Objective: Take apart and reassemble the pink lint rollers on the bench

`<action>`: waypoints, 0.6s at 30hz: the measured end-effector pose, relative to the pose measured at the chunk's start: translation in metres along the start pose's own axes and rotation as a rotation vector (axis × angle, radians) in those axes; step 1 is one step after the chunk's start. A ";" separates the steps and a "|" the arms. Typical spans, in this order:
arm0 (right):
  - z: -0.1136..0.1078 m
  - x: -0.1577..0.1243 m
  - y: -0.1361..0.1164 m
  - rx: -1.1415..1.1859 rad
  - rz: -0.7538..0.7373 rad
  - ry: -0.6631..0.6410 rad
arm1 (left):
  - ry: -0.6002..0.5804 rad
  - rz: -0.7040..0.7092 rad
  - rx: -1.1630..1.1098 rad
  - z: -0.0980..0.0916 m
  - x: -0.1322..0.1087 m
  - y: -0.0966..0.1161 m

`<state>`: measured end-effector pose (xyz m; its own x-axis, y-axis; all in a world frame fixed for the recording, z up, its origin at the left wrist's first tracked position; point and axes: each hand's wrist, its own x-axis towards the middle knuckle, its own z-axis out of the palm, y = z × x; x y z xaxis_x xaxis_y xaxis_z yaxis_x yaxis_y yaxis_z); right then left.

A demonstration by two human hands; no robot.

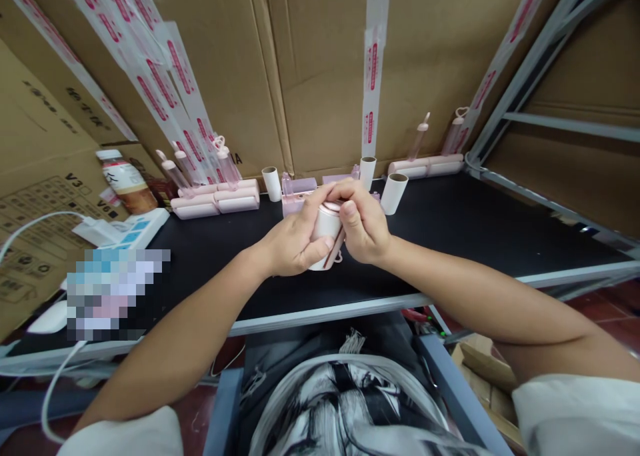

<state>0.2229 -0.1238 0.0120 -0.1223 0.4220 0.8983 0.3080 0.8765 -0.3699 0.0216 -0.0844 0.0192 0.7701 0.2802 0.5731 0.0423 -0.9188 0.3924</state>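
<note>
Above the middle of the black table [425,233], a white cardboard tube [326,224] with a pink part at its top is held between my hands. My left hand [295,241] wraps round the tube from the left, its thumb across the front. My right hand [363,223] is closed at the upper right side of the tube, its thumb near the pink top. A pink strip [336,246] slants down along the tube's right side, with a small pink loop beside it. The inner fingers of both hands are partly hidden.
Pink cylinders [239,196] with clear tubes lie at the back left, similar ones [445,165] at the back right. White tubes [394,195] stand behind my hands. A bottle [127,183], power strip [145,231] and white cable [47,403] are at the left; cardboard [325,63] lines the back.
</note>
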 end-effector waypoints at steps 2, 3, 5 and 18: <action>0.003 0.000 0.003 0.071 0.056 0.023 | 0.081 0.007 -0.056 -0.001 0.002 -0.007; 0.004 0.000 0.006 0.122 0.110 0.048 | 0.144 -0.010 -0.099 -0.003 0.004 -0.011; 0.008 -0.002 0.014 0.213 0.241 0.093 | 0.286 -0.094 -0.223 -0.009 0.006 -0.022; 0.017 -0.013 -0.006 -0.312 0.069 -1.010 | 0.529 -0.420 -0.738 -0.050 0.006 -0.030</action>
<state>0.2063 -0.1301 -0.0018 -0.7786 0.5912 0.2104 0.5557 0.8053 -0.2064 -0.0069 -0.0410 0.0475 0.3939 0.7950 0.4613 -0.2980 -0.3644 0.8823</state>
